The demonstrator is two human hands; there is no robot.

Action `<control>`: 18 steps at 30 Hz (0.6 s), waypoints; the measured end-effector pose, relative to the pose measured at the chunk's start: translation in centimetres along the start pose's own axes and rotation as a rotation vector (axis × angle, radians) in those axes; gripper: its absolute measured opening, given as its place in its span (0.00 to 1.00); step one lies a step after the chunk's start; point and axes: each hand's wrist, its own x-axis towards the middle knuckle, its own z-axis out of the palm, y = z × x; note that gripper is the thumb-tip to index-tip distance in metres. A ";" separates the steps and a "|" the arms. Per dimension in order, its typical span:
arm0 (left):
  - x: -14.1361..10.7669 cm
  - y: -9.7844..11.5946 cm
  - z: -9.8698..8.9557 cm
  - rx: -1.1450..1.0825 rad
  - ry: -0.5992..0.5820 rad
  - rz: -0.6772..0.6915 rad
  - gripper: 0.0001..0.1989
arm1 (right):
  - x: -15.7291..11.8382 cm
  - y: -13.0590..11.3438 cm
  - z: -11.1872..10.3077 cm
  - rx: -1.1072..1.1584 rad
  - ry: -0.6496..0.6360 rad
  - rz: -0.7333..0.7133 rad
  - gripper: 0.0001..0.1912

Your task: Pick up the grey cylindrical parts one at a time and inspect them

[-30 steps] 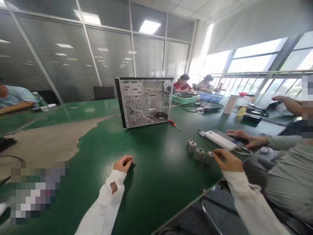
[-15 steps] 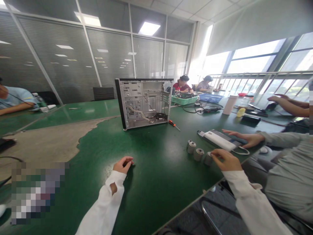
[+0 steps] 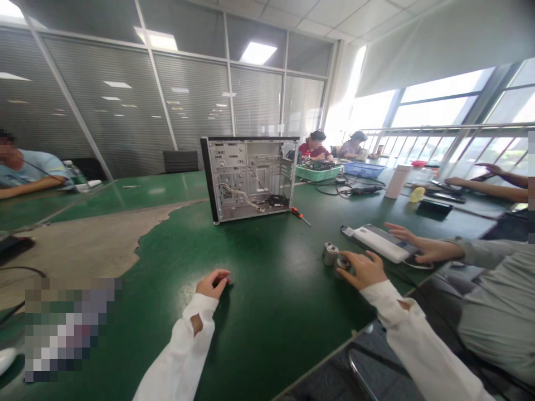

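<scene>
My right hand [image 3: 363,269] has its thumb and forefinger around a small grey metal cylinder [image 3: 342,267] with a dark top, which stands upright on the green table. Just left of it is a second such cylinder [image 3: 330,253], untouched. Whatever lies behind my right palm is hidden. My left hand [image 3: 213,283] rests on the table, fingers loosely curled, the thumb a little apart, and nothing visible in it. Farther back stands an open computer case [image 3: 254,178], its inside and cables showing. A screwdriver [image 3: 301,216] with an orange-and-black handle lies by its right corner.
A co-worker's hand [image 3: 434,248] rests by a white power bank [image 3: 382,243] close on the right. Green [image 3: 320,175] and blue [image 3: 363,170] baskets, cables and a pink bottle [image 3: 398,182] stand farther back. The table edge [image 3: 330,351] runs diagonally near my right arm.
My right hand has moved left from the rightmost cylinder to the one beside it. That rightmost cylinder is no longer visible. My left hand stays put; the view has shifted slightly.
</scene>
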 end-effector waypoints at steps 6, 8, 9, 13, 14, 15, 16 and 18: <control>0.0 -0.1 0.0 -0.013 -0.011 -0.009 0.11 | 0.7 -4.9 -1.8 0.156 0.105 -0.140 0.18; 0.0 -0.1 0.0 -0.015 -0.008 -0.011 0.11 | 1.7 -8.1 -2.4 0.277 0.081 -0.194 0.19; 0.0 -0.1 0.1 -0.017 -0.005 -0.010 0.11 | 2.4 -9.8 -2.6 0.340 0.059 -0.221 0.21; -0.1 -0.1 0.0 -0.040 0.019 -0.001 0.11 | 6.0 -16.8 -2.8 0.537 -0.037 -0.329 0.26; -0.1 -0.1 0.0 -0.050 0.032 0.000 0.11 | 6.9 -18.4 -2.6 0.568 -0.053 -0.349 0.27; -0.1 -0.1 -0.1 -0.063 0.051 -0.001 0.11 | 7.7 -19.9 -2.3 0.595 -0.065 -0.363 0.29; -0.1 -0.1 -0.2 -0.081 0.077 -0.005 0.12 | 8.4 -21.2 -1.9 0.620 -0.073 -0.370 0.30; 0.0 -0.2 -0.4 -0.115 0.141 -0.014 0.14 | 9.2 -23.4 -0.5 0.670 -0.084 -0.368 0.31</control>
